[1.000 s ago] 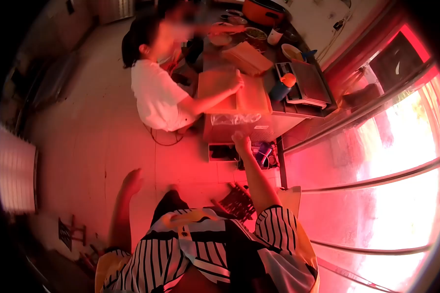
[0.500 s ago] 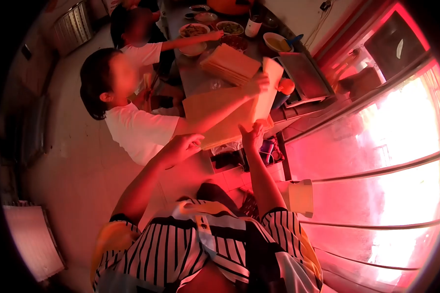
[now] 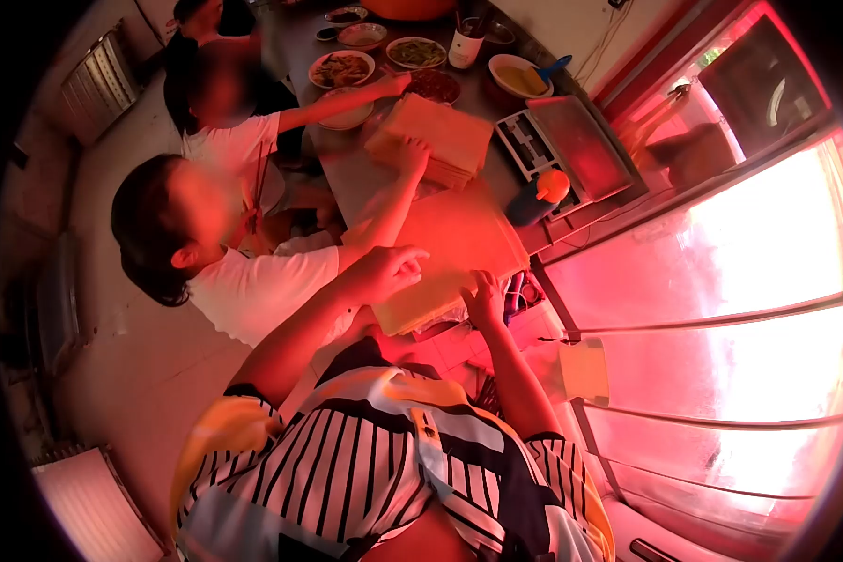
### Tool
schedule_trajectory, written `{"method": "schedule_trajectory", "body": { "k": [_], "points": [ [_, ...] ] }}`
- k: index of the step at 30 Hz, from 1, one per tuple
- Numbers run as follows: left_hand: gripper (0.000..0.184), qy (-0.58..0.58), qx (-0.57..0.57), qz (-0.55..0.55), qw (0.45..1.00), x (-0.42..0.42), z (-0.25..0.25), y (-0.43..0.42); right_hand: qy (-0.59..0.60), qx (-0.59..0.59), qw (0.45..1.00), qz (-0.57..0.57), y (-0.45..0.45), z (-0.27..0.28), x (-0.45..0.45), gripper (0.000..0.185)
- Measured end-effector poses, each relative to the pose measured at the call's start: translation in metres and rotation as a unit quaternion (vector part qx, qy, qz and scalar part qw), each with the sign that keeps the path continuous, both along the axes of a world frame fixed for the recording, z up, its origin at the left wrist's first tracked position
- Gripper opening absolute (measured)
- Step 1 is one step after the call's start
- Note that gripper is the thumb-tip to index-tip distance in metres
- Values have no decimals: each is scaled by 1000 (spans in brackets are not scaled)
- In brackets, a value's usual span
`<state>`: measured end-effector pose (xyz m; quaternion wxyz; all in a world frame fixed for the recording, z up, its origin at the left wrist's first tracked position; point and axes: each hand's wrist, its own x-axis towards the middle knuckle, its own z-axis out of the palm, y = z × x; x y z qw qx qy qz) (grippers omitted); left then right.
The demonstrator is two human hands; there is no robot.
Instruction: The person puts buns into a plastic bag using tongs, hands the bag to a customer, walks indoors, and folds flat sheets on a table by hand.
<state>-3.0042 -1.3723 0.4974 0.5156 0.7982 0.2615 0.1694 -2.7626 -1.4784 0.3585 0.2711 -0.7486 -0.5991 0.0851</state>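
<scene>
A stack of thin, flat tan sheets (image 3: 459,239) lies at the near end of the table. Over its near left side is my left hand (image 3: 386,272), fingers loosely bent and apart, with nothing visible in them. At the near right corner, my right hand (image 3: 482,302) has its fingers extended against the edge of the sheets. Farther back, a second stack of tan sheets (image 3: 440,140) has the hand (image 3: 416,157) of a person in a white shirt on it. A dark bottle with an orange top (image 3: 539,195) stands right of the near stack.
Several dishes of food, including a plate of greens (image 3: 417,53), stand at the far end. A yellow-filled bowl (image 3: 520,77) holds a blue-handled utensil. A scale-like device (image 3: 526,140) and a dark tray (image 3: 585,140) sit at right. Another person (image 3: 225,103) reaches over the table.
The sheet that the person beside me held raised on the right is down, and their hand has moved to the far stack. My right hand has lowered at the near corner. The view has shifted.
</scene>
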Motion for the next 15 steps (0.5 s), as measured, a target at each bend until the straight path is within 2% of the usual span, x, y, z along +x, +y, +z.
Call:
{"method": "schedule_trajectory", "body": {
  "k": [2,5,8,9,11,13,15],
  "points": [
    [31,-2,49,2,999,4,9,22,41,6,999,-3,9,2,5,40],
    [32,68,82,97,990,6,13,50,64,43,997,9,38,7,13,39],
    [33,85,103,94,987,4,-11,98,79,55,995,14,74,16,17,37],
    [31,93,143,102,980,2,-13,110,85,59,994,16,88,20,19,37],
    [28,113,225,117,961,-1,-17,132,39,65,997,28,122,29,24,35],
    [28,124,239,139,953,2,-28,154,-12,87,995,35,162,23,34,32],
    [30,137,270,132,944,10,-33,176,45,5,999,8,200,35,37,35]
  ]
}}
